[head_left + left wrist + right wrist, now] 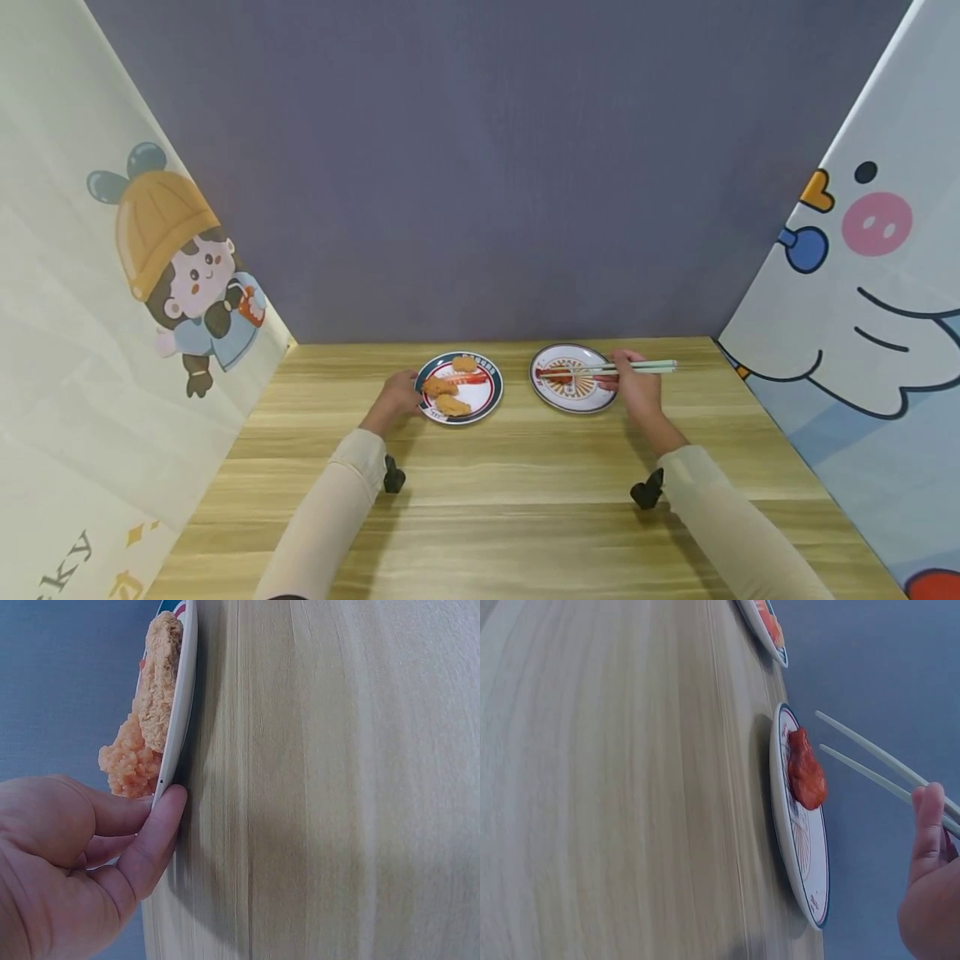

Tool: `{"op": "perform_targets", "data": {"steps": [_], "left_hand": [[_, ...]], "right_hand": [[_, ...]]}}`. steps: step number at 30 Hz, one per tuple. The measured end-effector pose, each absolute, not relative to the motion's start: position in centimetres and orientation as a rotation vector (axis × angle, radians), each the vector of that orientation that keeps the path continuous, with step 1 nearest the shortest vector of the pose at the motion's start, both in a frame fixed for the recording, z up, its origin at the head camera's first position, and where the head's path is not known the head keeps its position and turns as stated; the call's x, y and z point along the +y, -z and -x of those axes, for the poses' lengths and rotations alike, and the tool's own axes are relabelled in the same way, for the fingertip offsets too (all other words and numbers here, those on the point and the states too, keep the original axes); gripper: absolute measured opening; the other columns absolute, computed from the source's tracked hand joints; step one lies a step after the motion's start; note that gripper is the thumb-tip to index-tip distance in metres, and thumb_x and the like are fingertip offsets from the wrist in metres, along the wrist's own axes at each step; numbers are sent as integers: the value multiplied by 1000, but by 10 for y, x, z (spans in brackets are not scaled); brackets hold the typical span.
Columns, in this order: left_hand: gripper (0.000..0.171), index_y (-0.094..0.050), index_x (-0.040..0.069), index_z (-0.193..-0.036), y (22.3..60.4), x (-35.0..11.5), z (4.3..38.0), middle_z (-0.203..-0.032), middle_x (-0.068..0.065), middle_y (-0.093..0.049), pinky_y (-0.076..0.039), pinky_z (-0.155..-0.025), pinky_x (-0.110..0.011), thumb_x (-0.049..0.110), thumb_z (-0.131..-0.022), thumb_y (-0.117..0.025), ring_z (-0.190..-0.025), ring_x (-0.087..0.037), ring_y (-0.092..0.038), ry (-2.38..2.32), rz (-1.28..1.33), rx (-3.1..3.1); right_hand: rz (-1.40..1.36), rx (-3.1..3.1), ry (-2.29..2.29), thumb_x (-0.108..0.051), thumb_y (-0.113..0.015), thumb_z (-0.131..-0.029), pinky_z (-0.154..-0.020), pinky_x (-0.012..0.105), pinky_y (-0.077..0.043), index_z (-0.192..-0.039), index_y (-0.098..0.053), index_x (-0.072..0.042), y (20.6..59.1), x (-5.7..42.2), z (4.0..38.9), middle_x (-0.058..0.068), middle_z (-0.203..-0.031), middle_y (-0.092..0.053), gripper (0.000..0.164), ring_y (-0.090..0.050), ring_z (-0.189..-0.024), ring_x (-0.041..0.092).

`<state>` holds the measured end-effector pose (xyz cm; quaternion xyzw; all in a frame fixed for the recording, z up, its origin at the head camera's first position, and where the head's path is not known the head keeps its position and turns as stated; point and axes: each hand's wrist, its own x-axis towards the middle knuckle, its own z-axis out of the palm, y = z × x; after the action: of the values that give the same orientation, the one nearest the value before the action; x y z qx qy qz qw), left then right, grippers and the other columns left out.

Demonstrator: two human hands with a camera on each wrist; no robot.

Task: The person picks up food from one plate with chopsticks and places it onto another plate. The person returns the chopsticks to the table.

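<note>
With thumb and fingers my left hand (pixel 402 393) pinches the rim of the left plate (pixel 182 705), which has a dark green patterned border. Several golden fried chicken pieces (pixel 452 406) lie on it, along with a red strip (pixel 471 378). My right hand (pixel 637 392) holds a pair of pale green chopsticks (pixel 654 365) over the right plate (pixel 592 404). In the right wrist view their tips (pixel 819 715) are apart, above the plate with nothing between them. A glossy red-brown chicken piece (pixel 807 776) rests on this white plate, beside its printed sunburst.
Both plates stand near the back of the wood-grain table (pixel 510 500), a gap between them. Behind rises a grey-blue panel (pixel 487 183). Cartoon-printed panels flank the table left (pixel 60 333) and right (pixel 840 350). Dark wrist devices (pixel 393 475) hang below the sleeves.
</note>
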<state>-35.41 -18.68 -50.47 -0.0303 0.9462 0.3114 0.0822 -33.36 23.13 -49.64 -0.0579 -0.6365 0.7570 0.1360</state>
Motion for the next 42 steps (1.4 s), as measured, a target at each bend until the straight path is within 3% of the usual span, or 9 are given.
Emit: {"op": "perform_targets", "data": {"steps": [7,15,26,30,37,42], "left_hand": [[65,-50,-9,-142,504,-187,355,-131,-30,-63,-62,-74,-30,-3,-79,-66,-103,-34,-67,-909,83,2830],[64,-51,-11,-141,504,-187,354,-133,-30,-62,-61,-87,-35,-1,-80,-66,-109,-36,-66,-858,46,2846],[64,-52,-10,-140,504,-187,355,-134,-29,-62,-60,-93,-37,0,-78,-68,-112,-37,-64,-840,40,2854],[64,-51,-10,-141,505,-188,356,-132,-29,-63,-62,-85,-34,0,-80,-67,-106,-35,-67,-853,54,2836],[64,-50,-10,-141,505,-188,355,-128,-29,-65,-62,-73,-28,0,-80,-67,-97,-31,-69,-857,71,2837],[63,-51,-9,-141,505,-188,355,-128,-28,-65,-62,-73,-29,0,-81,-67,-98,-32,-68,-866,76,2835]], "right_hand": [[189,-1953,-2173,-18,-48,-107,-55,24,-62,-120,-56,14,497,217,334,8,-76,-72,36,-72,-58,13],[175,-2033,-2178,-21,-49,-107,-60,29,-64,-123,-58,13,496,201,332,27,-92,-70,38,-72,-60,13],[115,-2023,-2228,-19,-50,-107,-56,28,-63,-120,-60,12,497,180,334,12,-84,-72,35,-73,-60,15],[107,-1981,-2279,-14,-50,-105,-53,27,-62,-118,-60,11,498,174,334,17,-87,-74,31,-73,-58,16],[74,-2021,-2271,-16,-46,-107,-54,25,-62,-127,-56,16,499,163,334,42,-113,-65,39,-73,-59,12],[81,-2002,-2306,-17,-48,-107,-56,26,-63,-127,-54,17,499,156,333,42,-115,-64,40,-74,-62,14]]}}
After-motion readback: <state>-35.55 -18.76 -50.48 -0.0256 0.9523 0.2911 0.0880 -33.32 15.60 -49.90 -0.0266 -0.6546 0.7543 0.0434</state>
